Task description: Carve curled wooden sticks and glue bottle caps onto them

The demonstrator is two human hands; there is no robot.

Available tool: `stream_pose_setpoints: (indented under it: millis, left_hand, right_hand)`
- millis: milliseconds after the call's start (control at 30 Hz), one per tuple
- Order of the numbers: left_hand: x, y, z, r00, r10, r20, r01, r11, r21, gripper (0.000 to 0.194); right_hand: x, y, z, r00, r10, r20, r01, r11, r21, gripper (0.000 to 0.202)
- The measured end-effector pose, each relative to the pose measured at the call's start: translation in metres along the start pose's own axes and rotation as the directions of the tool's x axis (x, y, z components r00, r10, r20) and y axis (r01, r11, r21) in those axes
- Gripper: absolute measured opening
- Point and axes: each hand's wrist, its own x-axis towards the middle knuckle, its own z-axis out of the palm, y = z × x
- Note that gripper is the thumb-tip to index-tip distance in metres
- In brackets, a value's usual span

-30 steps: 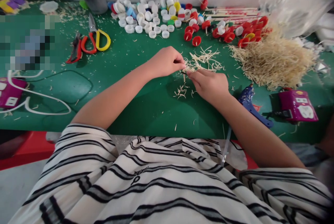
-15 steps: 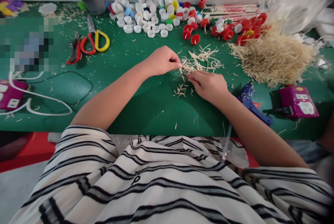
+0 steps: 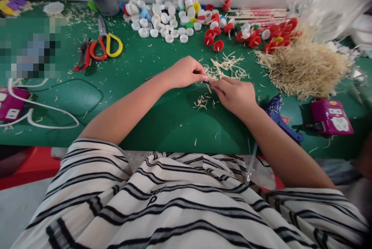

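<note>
My left hand is closed in a pinch over the middle of the green table. Right beside it, my right hand pinches too, and the fingertips of both almost meet. A short pale strip of straw-like fibre pokes down at the left fingertips. Something thin and dark shows between the hands, too small to name. Behind the fingers lies a loose heap of pale strands. Short cut bits of the same stuff are scattered just in front of them.
Bottle caps crowd the back, with red caps on sticks farther right. A large straw-like pile, a blue glue gun and a purple power socket are at right. Scissors and red-handled cutters lie left.
My left hand has shifted slightly right and toward me, closer to the right fingertips. The pale strip has moved right with it. My right hand has barely moved.
</note>
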Motion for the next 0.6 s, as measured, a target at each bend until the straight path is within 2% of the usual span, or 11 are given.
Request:
stream_pose_setpoints:
  millis: [233,467,600]
  left_hand:
    - [-0.002,0.001,-0.006,1.000,0.019,0.019,-0.019,1.000,0.000,0.017]
    - [-0.014,0.011,-0.031,0.998,0.050,0.034,-0.056,0.977,0.206,0.021]
    - [-0.017,0.015,-0.035,0.993,0.105,0.053,-0.116,0.950,0.291,0.020]
  right_hand:
    - [-0.002,0.002,-0.001,1.000,-0.007,-0.010,0.008,0.999,0.035,0.038]
    - [0.003,-0.001,0.002,0.997,-0.044,-0.066,0.044,0.999,-0.008,0.042]
    - [0.005,-0.005,0.003,0.995,-0.072,-0.075,0.070,0.997,-0.028,0.045]
